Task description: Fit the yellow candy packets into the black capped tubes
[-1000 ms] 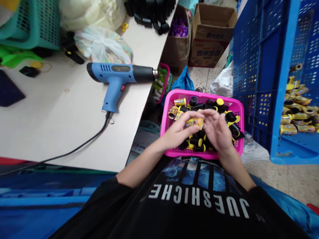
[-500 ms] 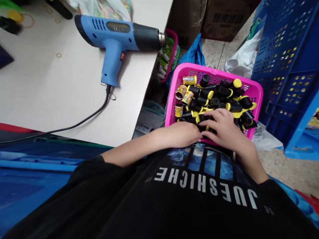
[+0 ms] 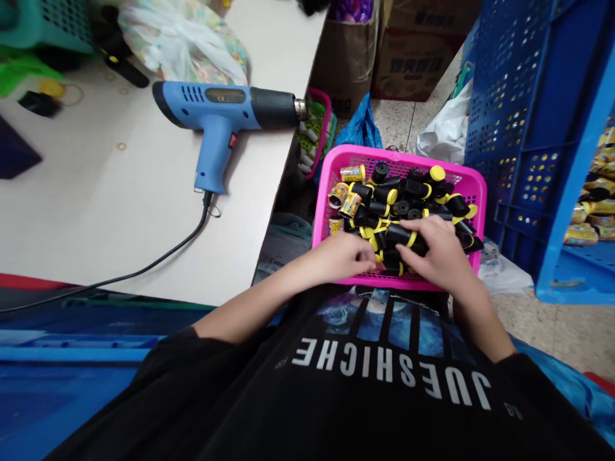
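A pink basket [image 3: 482, 198] in front of my body holds many small black canisters with yellow lids; several wear a printed yellow wrap, like the wrapped canister [image 3: 353, 173] at its far left. My right hand [image 3: 439, 251] reaches in from the right, thumb and fingers closed around a black canister [image 3: 398, 234]. At the basket's near left my left hand [image 3: 346, 257] rests low with curled fingers. Whatever those fingers hold, if anything, is hidden. Both wrists cross the basket's near side, close to my shirt.
On the white table [image 3: 144, 211] at left lies a blue heat gun [image 3: 216, 118], its cord [image 3: 177, 253] trailing left. Behind it is a knotted plastic bag [image 3: 185, 41]. A tall blue crate [image 3: 519, 147] stands at right. Cardboard boxes [image 3: 408, 57] sit on the floor beyond.
My view has shifted, so the table and basket sit a little lower. My right hand has closed around a black canister. My left hand has moved slightly away from it, fingers curled.
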{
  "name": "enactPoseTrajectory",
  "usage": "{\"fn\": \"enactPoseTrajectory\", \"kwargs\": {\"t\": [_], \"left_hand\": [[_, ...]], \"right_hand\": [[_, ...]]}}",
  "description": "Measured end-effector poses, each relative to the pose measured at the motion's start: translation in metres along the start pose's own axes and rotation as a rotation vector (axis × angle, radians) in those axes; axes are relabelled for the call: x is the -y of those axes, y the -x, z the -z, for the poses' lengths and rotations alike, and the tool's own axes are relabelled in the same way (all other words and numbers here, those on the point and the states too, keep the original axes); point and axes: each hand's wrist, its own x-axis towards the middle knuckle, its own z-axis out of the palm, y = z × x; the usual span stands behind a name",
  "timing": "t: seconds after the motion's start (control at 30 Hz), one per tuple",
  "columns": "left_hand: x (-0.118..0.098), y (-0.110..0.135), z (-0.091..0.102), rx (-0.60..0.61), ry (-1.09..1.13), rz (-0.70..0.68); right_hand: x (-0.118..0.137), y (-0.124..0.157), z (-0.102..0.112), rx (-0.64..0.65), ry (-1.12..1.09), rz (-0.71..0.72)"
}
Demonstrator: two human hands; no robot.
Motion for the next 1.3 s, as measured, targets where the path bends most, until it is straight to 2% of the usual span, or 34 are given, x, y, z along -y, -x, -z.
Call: {"fn": "enactPoseTrajectory", "kwargs": {"t": [0.13, 0.2, 0.27, 0.37, 0.5, 0.57, 0.67, 0.73, 0.77, 0.83, 0.9, 1.03, 1.1, 1.2, 1.3], "left_hand": [[-0.004, -0.005, 0.023, -0.419, 0.511, 0.097], [-0.006, -0.007, 0.028, -0.489, 0.693, 0.119], [-0.008, -0.009, 0.028, -0.466, 0.835, 0.156], [-0.012, -0.012, 0.023, -0.408, 0.983, 0.204], [-0.012, -0.014, 0.018, -0.469, 0.983, 0.166], [-0.009, -0.011, 0.019, -0.487, 0.851, 0.133], [-0.008, -0.004, 0.025, -0.416, 0.418, 0.076], [-0.011, 0.001, 0.028, -0.363, 0.193, 0.013], [-0.014, 0.002, 0.028, -0.359, 0.159, -0.024], [-0.021, -0.001, 0.026, -0.385, 0.218, -0.096], [-0.025, -0.008, 0.02, -0.439, 0.336, -0.143], [-0.024, -0.024, 0.004, -0.66, 0.733, -0.117], [-0.021, -0.028, -0.001, -0.735, 0.956, -0.086], [-0.019, -0.028, -0.002, -0.725, 1.071, -0.06], [-0.02, -0.024, 0.004, -0.584, 0.956, -0.061]], "right_hand": [[-0.007, -0.001, 0.008, -0.18, -0.491, -0.186], [-0.005, -0.005, 0.007, -0.189, -0.723, -0.242], [0.001, -0.012, 0.004, -0.19, -0.828, -0.245], [0.015, -0.025, -0.002, -0.174, -0.734, -0.263], [0.027, -0.037, -0.009, -0.055, -0.655, -0.3], [0.026, -0.04, -0.009, -0.133, -0.621, -0.305], [0.017, -0.041, 0.0, -0.228, -0.516, -0.255], [0.012, -0.042, 0.011, -0.131, -0.381, -0.136], [0.011, -0.044, 0.016, -0.047, -0.301, -0.065], [0.011, -0.049, 0.025, 0.118, -0.17, 0.059], [0.014, -0.054, 0.028, 0.171, -0.151, 0.097], [0.019, -0.058, 0.015, -0.01, -0.444, -0.104], [0.021, -0.057, 0.005, -0.039, -0.596, -0.198], [0.023, -0.055, -0.004, -0.029, -0.642, -0.219], [0.023, -0.055, -0.001, -0.014, -0.579, -0.144]]}}
